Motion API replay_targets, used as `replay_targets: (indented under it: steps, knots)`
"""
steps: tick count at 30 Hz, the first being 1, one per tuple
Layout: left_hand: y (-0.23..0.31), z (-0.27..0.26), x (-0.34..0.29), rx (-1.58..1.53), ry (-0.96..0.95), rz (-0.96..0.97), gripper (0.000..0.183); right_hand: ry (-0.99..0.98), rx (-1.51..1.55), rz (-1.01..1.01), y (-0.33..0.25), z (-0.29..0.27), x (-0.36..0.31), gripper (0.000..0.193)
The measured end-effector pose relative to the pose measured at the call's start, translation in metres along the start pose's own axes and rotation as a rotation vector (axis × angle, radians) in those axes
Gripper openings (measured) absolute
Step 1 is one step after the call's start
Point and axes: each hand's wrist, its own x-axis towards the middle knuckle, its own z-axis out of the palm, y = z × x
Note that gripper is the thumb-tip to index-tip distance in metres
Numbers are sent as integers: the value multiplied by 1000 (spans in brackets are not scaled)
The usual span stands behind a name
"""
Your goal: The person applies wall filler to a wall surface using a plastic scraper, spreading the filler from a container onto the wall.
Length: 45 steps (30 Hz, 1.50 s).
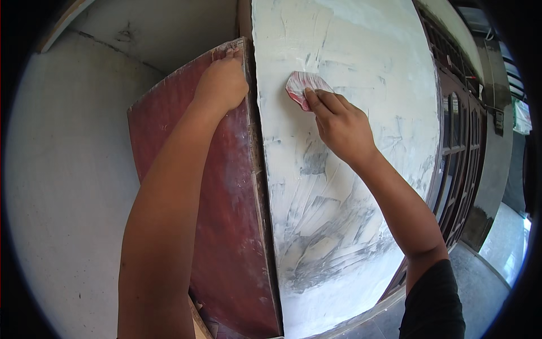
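Right hand (341, 125): fingers pressing folded sandpaper (305, 87) flat against the puttied panel (350, 186), at its 11 o'clock.
Left hand (222, 83): clasping the red board (226, 226) top edge, steadying it.

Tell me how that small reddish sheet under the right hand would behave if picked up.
The reddish sheet is probably thin and floppy: it bends under the right hand fingertips against the white-coated panel. It is likely very light. Its dusty white coating suggests a gritty, non-slippery grip.

Broad white-puttied flat panel (350, 169) is lying open at centre; dark red-brown board (226, 226) is closing its left, brown glazed wooden doors (460, 152) its right.
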Motion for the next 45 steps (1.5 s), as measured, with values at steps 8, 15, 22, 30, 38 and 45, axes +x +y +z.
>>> replay_targets:
  steps: [8, 15, 22, 30, 38, 45]
  knots:
    - [9, -14, 1, 30, -33, -58, 66, 181, -53, 162, 61, 0, 73, 36]
    - [-14, -11, -1, 66, -4, -33, 66, 54, -77, -33, 7, 45, 34, 42]
    - [-14, -14, -4, 100, -123, -55, 62, 49, 16, -219, -28, 15, -2, 43]
    - [-16, -6, -3, 101, -139, -65, 64, 150, -180, -6, 34, 26, 70, 41]
    - [-27, 8, -11, 23, -57, -36, 69, 69, -93, -163, -36, 40, 2, 46]
    - [-41, 16, -33, -123, 61, -7, 73, 138, 233, 105, -69, -16, -23, 47]
